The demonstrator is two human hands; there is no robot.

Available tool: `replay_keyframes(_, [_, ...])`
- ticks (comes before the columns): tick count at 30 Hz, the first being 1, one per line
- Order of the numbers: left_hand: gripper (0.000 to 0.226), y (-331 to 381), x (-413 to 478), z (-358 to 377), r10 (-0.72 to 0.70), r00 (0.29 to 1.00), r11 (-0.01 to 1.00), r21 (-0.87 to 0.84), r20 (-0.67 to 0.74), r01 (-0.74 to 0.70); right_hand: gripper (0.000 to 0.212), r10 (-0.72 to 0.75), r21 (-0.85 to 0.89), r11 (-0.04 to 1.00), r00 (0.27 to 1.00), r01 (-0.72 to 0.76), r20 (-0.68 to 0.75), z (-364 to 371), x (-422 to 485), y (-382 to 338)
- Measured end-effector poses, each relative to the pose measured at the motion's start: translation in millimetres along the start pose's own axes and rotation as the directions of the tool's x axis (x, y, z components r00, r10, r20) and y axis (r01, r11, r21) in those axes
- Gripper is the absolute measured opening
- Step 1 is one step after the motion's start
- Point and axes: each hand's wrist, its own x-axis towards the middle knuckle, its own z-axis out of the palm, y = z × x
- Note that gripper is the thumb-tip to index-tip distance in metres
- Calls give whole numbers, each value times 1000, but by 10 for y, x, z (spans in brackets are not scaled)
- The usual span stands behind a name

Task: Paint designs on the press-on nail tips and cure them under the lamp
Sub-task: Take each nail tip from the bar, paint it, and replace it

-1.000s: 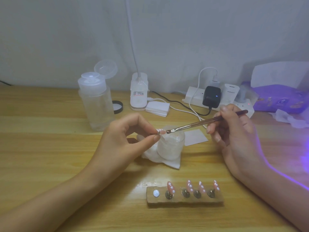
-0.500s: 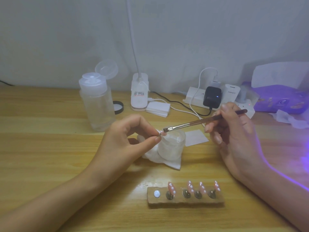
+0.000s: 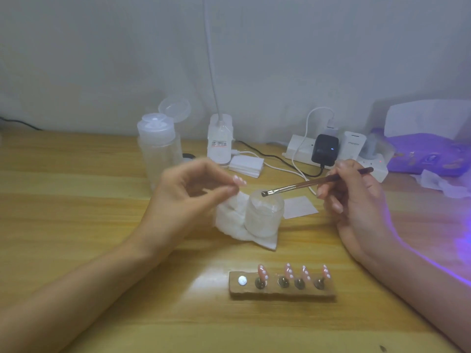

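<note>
Bristles over the jar, that's the head view, the only angle going. Right hand (image 3: 356, 200) grips a slim brown-handled brush (image 3: 313, 182) like a pen. Its flat dark end is poised just above the mouth of a small frosted plastic jar (image 3: 265, 217), which sits on a crumpled white tissue (image 3: 229, 222). Left hand (image 3: 188, 197), blurred, pinches one pink press-on nail tip with white dots (image 3: 239, 180) between thumb and forefinger, just left of the jar and apart from the brush. Near centre, a brown wooden holder block (image 3: 328, 294) carries four more pink dotted tips (image 3: 262, 272) upright on small round mounts. The leftmost silver disc (image 3: 242, 280) is vacant, likely this tip's seat.

Looks like a reload or a wipe between strokes. To do it well, I'd say: take little on the bristles, drag the excess off on the rim and plant both wrists on the wood. Then bring tip and brush together slowly and lay thin strokes short of the edges.

Surface now: a pale wooden table (image 3: 76, 225), grain running left to right. On the far side:
- a clear plastic pump bottle with its flip lid open (image 3: 159, 154)
- a white gooseneck lamp base (image 3: 219, 141)
- a stack of white pads (image 3: 246, 164)
- a white power strip (image 3: 300, 149) with a black charger (image 3: 325, 150)
- a purple packet (image 3: 428, 154), far right

Plain grey-white wall (image 3: 305, 59) behind. Violet light washes the right forearm. Its source is out of frame, so wet bristles are best kept away from that glow.
</note>
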Motion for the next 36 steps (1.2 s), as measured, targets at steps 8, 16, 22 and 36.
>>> replay_keyframes(8, [10,366,-96,-195,-44,967,999,10,250,43,30,39,34,999,999,-39,-15,11,-28,-29])
replay_keyframes(16, [19,162,-485,-63,-168,893,971,228,417,76,32,24,28,999,1000,-24,10,8,-37,-14])
replay_keyframes(22, [15,102,-488,-45,-180,900,954,292,396,62,32,39,26,999,999,-39,5,12,-38,-11])
replay_keyframes(36, [21,119,-552,-10,-173,895,839,537,411,-84,31,54,40,998,999,-54,3,12,-23,5])
